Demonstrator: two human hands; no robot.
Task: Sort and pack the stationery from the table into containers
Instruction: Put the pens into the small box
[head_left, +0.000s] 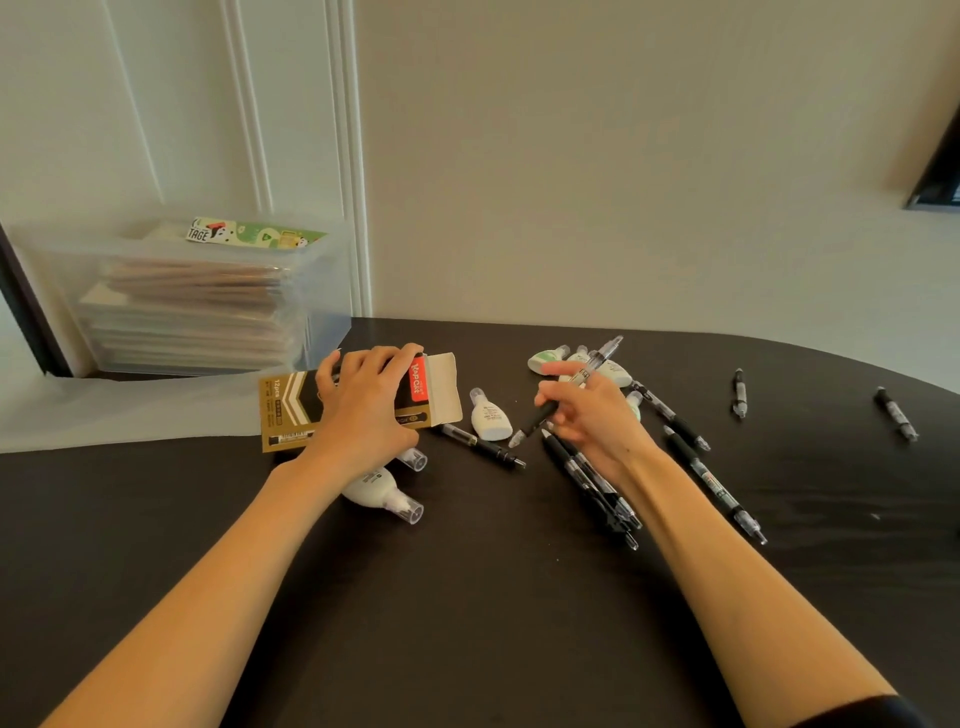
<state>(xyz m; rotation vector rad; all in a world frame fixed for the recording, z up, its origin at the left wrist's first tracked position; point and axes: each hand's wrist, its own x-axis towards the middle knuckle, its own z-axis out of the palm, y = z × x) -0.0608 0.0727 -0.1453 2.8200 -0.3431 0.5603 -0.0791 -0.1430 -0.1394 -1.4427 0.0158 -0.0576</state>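
My left hand (363, 400) grips a gold-and-black cardboard pen box (291, 410) on the dark table, its end flap (441, 384) open to the right. My right hand (592, 410) pinches a black gel pen (566, 395) above the table, the pen slanting with its tip down-left toward the box. Several more black pens (597, 483) lie under and right of that hand. White correction-tape dispensers lie about: one (491, 415) between the hands, one (384, 493) under my left wrist, others (550, 358) behind my right hand.
A clear plastic bin (208, 296) full of flat packets stands at the back left, with a clear lid (104, 410) in front of it. Two lone pens (740, 393) (896, 414) lie far right. The table's curved edge (831, 353) runs along the wall.
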